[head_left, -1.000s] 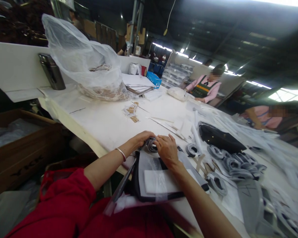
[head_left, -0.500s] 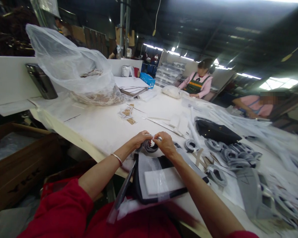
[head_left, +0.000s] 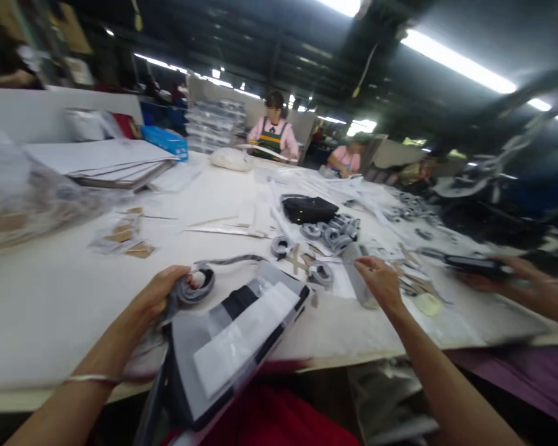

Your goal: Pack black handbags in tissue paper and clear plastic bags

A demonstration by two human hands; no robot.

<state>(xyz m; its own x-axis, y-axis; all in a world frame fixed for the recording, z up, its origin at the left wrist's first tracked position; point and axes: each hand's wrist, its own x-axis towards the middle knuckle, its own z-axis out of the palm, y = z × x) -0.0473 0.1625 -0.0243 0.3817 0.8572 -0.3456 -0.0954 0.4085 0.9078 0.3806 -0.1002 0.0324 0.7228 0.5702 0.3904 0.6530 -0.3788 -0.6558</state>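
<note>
My left hand (head_left: 170, 288) is closed on a coiled grey strap (head_left: 199, 286), whose band runs to the right above a bag. That bag (head_left: 237, 334), dark with grey and white wrapping, lies tilted at the table's front edge, partly over my lap. My right hand (head_left: 379, 279) reaches out over the table, by a flat grey piece (head_left: 360, 288). Its fingers are pressed together; whatever they hold, if anything, is too small to name. Several rolled grey straps (head_left: 337, 232) and a black bag (head_left: 309, 209) lie beyond it.
A co-worker's hands (head_left: 502, 272) hold a dark item at the right. Paper sheets (head_left: 97, 158), a blue box (head_left: 165, 142) and a plastic bag (head_left: 23, 192) stand at the left. Small packets (head_left: 123, 235) lie mid-left. Other people are across the table.
The view has turned right. My right hand has left the coil and moved far to the right. My left hand still holds the coil, and the wrapped bag is now more tilted.
</note>
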